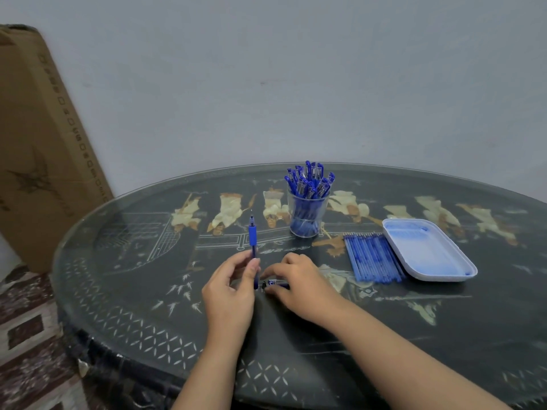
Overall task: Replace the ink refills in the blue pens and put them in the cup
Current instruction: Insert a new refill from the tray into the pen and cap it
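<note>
1. The left hand (pixel 229 288) pinches the slim blue plastic pen (pixel 252 236) low on its barrel, tip up, at centre frame. Holding it steady and upright should ease the next fit.
2. The right hand (pixel 299 279) curls its fingers (pixel 273 270) round a short blue-and-clear piece (pixel 276 283) lying on the dark painted worktop (pixel 148 261). It is probably the cap, but it is half hidden.
3. The clear round plastic cup (pixel 307 220), above centre, is packed with capped blue pens.
4. The white rectangular tray (pixel 444 270), at right, shows a pale blue sheen inside. A loose pile of blue refills (pixel 373 255) lies just beside it.

Domestic room: round black inlaid glass-covered tabletop (pixel 124 250), patterned brown-white floor tiles (pixel 26 329), leaning brown cardboard box (pixel 38 137), plain grey wall (pixel 266 69).
</note>
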### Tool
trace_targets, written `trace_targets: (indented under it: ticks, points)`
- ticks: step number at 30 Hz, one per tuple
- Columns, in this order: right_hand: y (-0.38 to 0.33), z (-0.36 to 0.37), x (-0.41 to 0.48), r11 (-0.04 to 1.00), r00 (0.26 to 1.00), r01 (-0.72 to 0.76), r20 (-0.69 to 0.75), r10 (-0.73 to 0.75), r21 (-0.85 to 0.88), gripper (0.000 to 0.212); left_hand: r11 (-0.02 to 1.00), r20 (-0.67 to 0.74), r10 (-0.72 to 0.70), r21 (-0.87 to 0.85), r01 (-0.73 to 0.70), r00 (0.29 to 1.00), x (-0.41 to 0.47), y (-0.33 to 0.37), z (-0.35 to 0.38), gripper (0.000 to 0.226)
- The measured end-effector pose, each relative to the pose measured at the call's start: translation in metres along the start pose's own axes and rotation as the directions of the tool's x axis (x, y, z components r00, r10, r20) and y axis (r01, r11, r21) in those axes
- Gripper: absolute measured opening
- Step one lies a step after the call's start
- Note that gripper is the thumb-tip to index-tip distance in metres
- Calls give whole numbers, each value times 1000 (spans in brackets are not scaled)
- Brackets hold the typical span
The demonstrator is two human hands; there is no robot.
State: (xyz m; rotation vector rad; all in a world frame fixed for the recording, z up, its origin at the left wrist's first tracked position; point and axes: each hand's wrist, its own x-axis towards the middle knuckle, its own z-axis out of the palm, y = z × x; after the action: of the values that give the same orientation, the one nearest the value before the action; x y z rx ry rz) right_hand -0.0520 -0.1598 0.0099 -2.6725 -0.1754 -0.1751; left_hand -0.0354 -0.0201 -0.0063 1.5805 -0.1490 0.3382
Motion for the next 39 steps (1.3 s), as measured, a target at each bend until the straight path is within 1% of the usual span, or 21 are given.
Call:
trace_targets:
  ticks: [4,7,9,12,14,16,17,18,23,27,31,33,36,39]
  points:
    - [-3,5,1,999,999,10,-40,-12,-49,24,1000,1,5,-2,-5,1000,0,1,1,17]
    - [1,8,2,1000,999,-12,-47,12,-3,21,1000,10,-2,-4,3,1000,0,-1,0,17]
    - [3,5,4,993,994,-54,-84,63,109,16,1000,22,7,14,-8,1000,0,-2,0,18]
    - [0,-15,9,954,972,-91,-182,147,285,13,999,29,32,29,-33,999,0,-3,1,22]
    - [-7,-39,12,883,956,-79,-216,198,462,8,999,40,40,25,-41,998,0,-3,2,25]
    - [-15,-65,13,776,960,-37,-192,201,629,7,998,59,53,29,-55,997,-1,-3,2,27]
    - [-18,-76,14,737,967,-15,-179,183,676,7,997,67,63,30,-65,996,-1,-2,2,28]
    - [-21,-84,15,725,972,2,-171,160,689,7,997,73,73,31,-75,995,-1,-2,2,29]
    - [-26,-100,22,840,984,1,-149,96,543,7,993,92,106,35,-110,990,-2,1,4,35]
    - [-25,-105,22,890,994,-6,-95,56,456,9,993,108,111,36,-115,988,-3,-1,4,37]
    - [-30,-107,23,962,998,8,-60,9,274,7,990,123,125,51,-132,985,-3,0,3,36]
    - [-31,-105,24,973,998,7,-68,9,232,8,990,125,123,50,-130,984,-3,0,3,37]
    - [-29,-100,24,967,995,-6,-95,31,253,22,991,117,121,41,-126,986,-3,-1,3,37]
    - [-27,-95,22,928,993,-17,-100,59,372,30,992,115,119,37,-124,986,-2,-1,3,36]
